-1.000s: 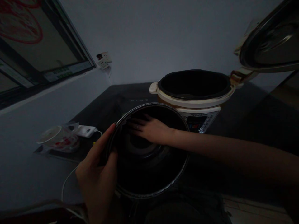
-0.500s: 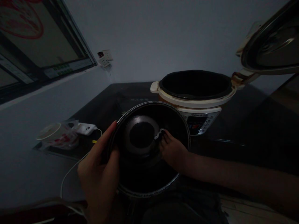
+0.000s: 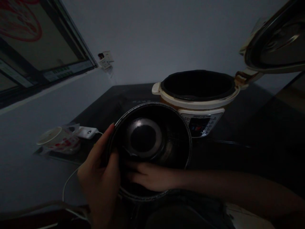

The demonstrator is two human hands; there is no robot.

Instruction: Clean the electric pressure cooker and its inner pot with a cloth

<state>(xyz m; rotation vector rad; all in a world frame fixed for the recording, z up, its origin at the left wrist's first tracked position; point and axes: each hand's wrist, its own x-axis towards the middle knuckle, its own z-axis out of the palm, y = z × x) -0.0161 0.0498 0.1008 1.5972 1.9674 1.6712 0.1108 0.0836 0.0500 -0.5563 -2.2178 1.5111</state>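
A dark inner pot point(image 3: 176, 111) with a pale rim is tilted so its inside faces me. My left hand point(image 3: 101, 170) grips its left rim, thumb inside and fingers around the outside. My right hand point(image 3: 150, 176) reaches into the pot, low on the inner wall, with the fingertips pointing left. A dark cloth with a whitish edge point(image 3: 130, 154) is under its fingers, mostly lost in shadow. Behind the pot stands a white electric cooker point(image 3: 200, 103) with its lid point(image 3: 276, 47) raised.
On the dark counter point(image 3: 95, 108) to the left lie a tub in a plastic bag point(image 3: 62, 140) and a white power strip point(image 3: 87, 132), its cord point(image 3: 68, 183) hanging over the front edge. Wall sockets point(image 3: 105, 60) and a window point(image 3: 43, 47) are beyond.
My right hand has moved down and left inside the pot, from the right inner side to the lower wall. My left hand keeps its grip on the rim.
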